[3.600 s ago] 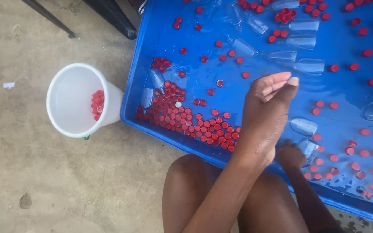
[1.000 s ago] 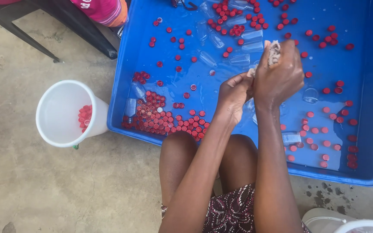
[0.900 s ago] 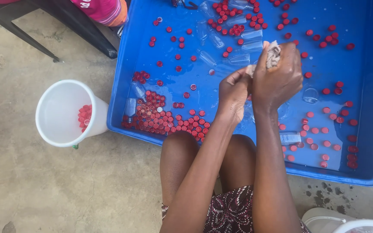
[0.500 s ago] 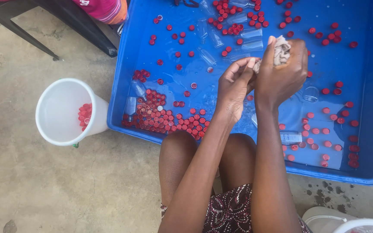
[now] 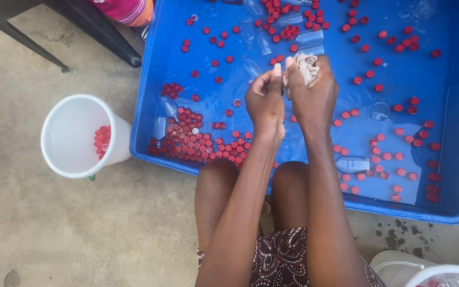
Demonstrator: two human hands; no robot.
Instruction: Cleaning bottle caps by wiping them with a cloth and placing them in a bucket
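Head view: right hand (image 5: 314, 95) still grips the pale cloth (image 5: 306, 66); left hand (image 5: 264, 101) fingers now pinch its edge.

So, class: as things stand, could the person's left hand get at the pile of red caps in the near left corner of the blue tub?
Probably yes. The left hand hangs over the blue tub, and nothing lies between it and the pile of red caps. Its fingers are pinched against a pale cloth that the right hand holds.
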